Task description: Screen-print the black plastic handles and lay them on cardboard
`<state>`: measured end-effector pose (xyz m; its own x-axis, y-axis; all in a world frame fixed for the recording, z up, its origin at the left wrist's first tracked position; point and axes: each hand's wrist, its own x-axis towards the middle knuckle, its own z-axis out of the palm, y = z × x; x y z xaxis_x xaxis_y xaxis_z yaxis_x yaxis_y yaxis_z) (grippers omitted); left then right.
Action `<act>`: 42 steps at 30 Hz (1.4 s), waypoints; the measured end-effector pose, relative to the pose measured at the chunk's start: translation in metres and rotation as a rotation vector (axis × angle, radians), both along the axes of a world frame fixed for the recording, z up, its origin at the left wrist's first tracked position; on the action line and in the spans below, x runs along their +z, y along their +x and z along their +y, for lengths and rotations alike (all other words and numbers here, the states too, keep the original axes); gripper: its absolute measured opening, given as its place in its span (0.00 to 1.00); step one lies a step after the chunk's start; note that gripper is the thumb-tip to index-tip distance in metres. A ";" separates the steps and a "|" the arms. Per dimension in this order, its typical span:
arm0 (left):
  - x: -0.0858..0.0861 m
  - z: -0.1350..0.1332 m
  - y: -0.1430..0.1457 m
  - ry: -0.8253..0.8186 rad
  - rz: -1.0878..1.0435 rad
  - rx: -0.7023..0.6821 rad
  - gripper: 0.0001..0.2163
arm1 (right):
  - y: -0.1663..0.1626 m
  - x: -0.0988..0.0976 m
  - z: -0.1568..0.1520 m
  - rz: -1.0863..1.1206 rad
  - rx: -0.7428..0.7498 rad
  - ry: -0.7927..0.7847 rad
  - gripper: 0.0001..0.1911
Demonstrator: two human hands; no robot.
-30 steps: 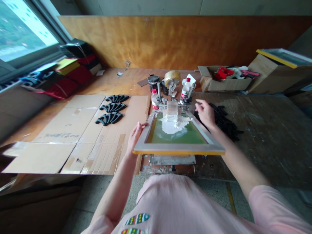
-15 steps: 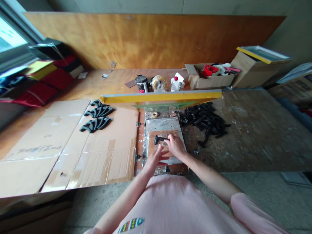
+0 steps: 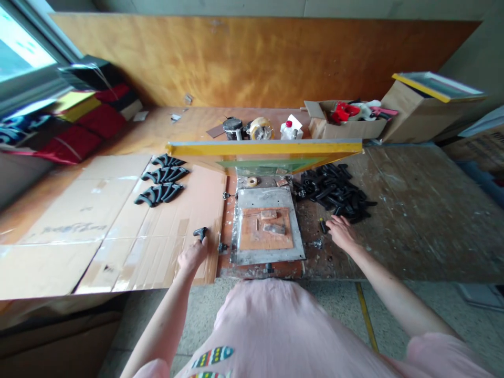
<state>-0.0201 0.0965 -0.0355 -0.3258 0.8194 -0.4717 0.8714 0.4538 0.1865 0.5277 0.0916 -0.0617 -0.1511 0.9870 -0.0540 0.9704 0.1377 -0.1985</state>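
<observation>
My left hand (image 3: pixel 192 254) is closed around a black plastic handle (image 3: pixel 200 232), whose T-shaped head sticks up over the cardboard sheet (image 3: pixel 197 205). On the right, my right hand (image 3: pixel 342 231) pinches another black handle (image 3: pixel 323 226) by its end, just in front of a heap of black handles (image 3: pixel 334 191). Between the hands lies a metal plate (image 3: pixel 244 256) with an orange-brown pad (image 3: pixel 248 239). Small clear-taped blocks (image 3: pixel 274 229) sit on that pad, with no handle on them. Rows of black curved handles (image 3: pixel 159 193) rest on the cardboard at left.
A yellow-edged screen frame (image 3: pixel 263 148) is raised behind the plate. Knobs (image 3: pixel 222 247) stick out beside the plate. Farther back stand a dark tub (image 3: pixel 233 128), a tape roll (image 3: pixel 261 128), a red-capped bottle (image 3: pixel 289 129) and an open carton (image 3: pixel 318 128). Red boxes (image 3: pixel 81 139) are at far left.
Both hands have parted from over the plate. The handle there has gone left in my left hand; my right hand has moved right and taken hold of another by the heap.
</observation>
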 end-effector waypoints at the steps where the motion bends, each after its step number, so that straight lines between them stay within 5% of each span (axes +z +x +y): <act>1: 0.001 0.000 -0.001 -0.026 0.054 0.010 0.29 | -0.014 0.005 0.003 0.087 -0.003 -0.022 0.12; 5: 0.020 0.015 0.003 -0.055 0.202 0.015 0.31 | -0.103 0.034 0.023 0.465 0.068 -0.066 0.15; 9: 0.047 0.031 0.019 0.089 0.243 -0.068 0.34 | -0.148 0.044 0.038 0.480 0.115 0.086 0.12; 14: 0.055 0.026 0.026 0.138 0.187 -0.100 0.36 | -0.090 0.024 0.039 0.382 -0.070 0.125 0.10; 18: 0.045 0.015 0.017 0.112 0.151 -0.107 0.35 | -0.046 0.001 0.022 0.234 -0.278 -0.015 0.07; 23: 0.043 0.012 0.018 0.140 0.112 -0.101 0.28 | -0.044 -0.019 0.004 0.124 -0.362 -0.155 0.14; 28: 0.048 0.016 0.023 0.214 -0.020 -0.057 0.23 | -0.056 0.000 0.011 0.229 -0.410 -0.126 0.11; 31: 0.051 0.021 0.025 0.287 -0.154 -0.028 0.23 | -0.086 0.024 0.020 0.490 -0.319 -0.150 0.16; 34: 0.058 0.030 0.032 0.375 -0.301 -0.020 0.24 | -0.137 0.044 0.028 0.611 -0.058 -0.245 0.16; 38: 0.071 0.040 0.047 0.461 -0.425 -0.041 0.25 | -0.199 0.060 0.038 0.281 0.115 -0.301 0.17; 42: 0.079 0.045 0.054 0.492 -0.467 -0.058 0.26 | -0.217 0.063 0.045 -0.007 0.114 -0.236 0.21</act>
